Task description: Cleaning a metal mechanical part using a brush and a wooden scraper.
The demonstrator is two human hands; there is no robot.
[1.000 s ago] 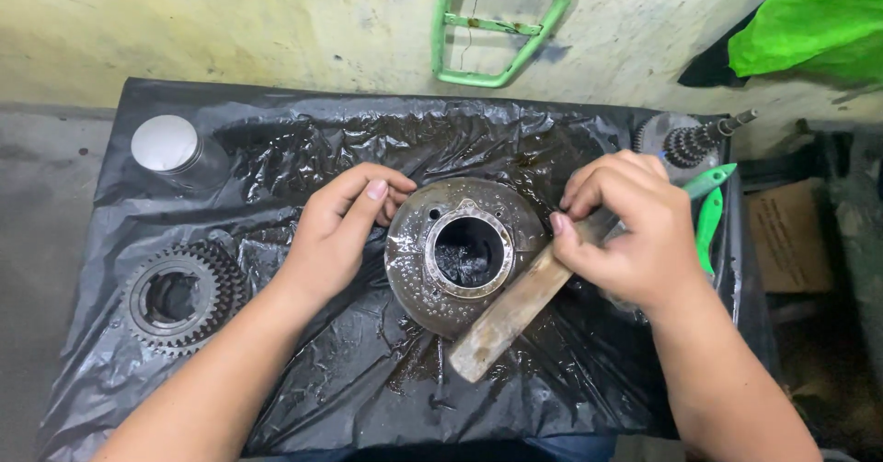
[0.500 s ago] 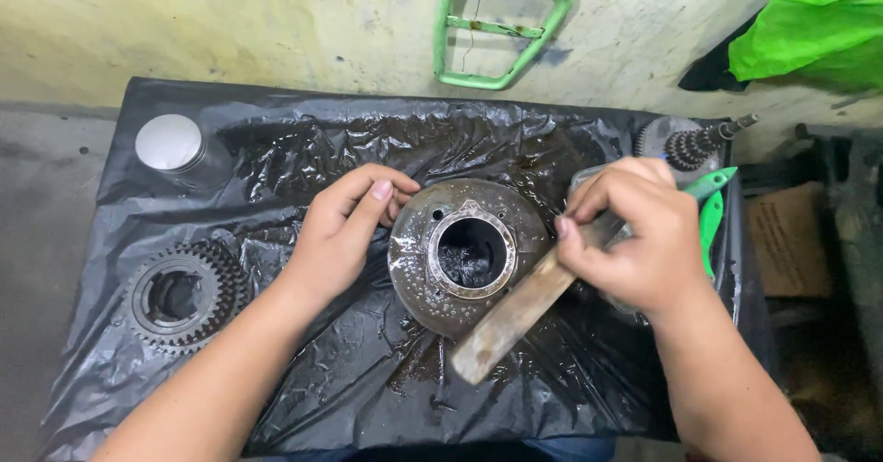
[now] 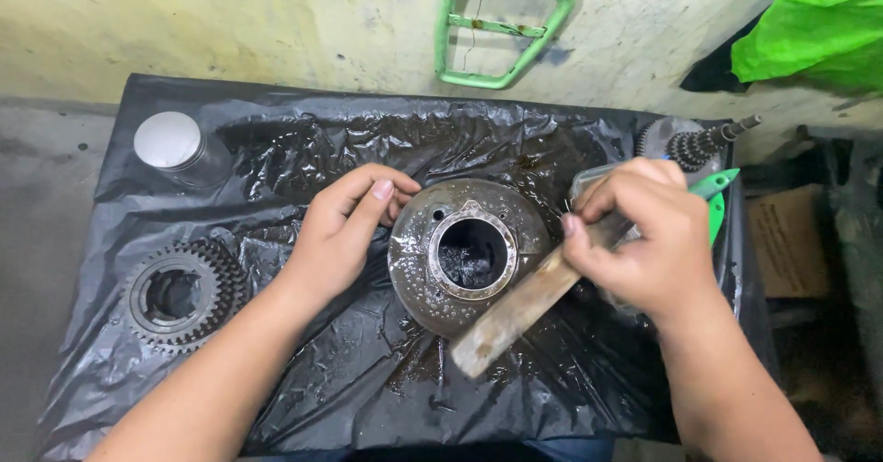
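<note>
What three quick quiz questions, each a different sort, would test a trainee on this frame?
1. True or false: the right hand holds a wooden stick.
2. What does the left hand touch? A) toothed gear B) round metal hub C) green frame
3. Fill in: the toothed gear lies on the black plastic sheet, to the ____ of the round metal hub.

Key: 1 true; 2 B; 3 left.
</note>
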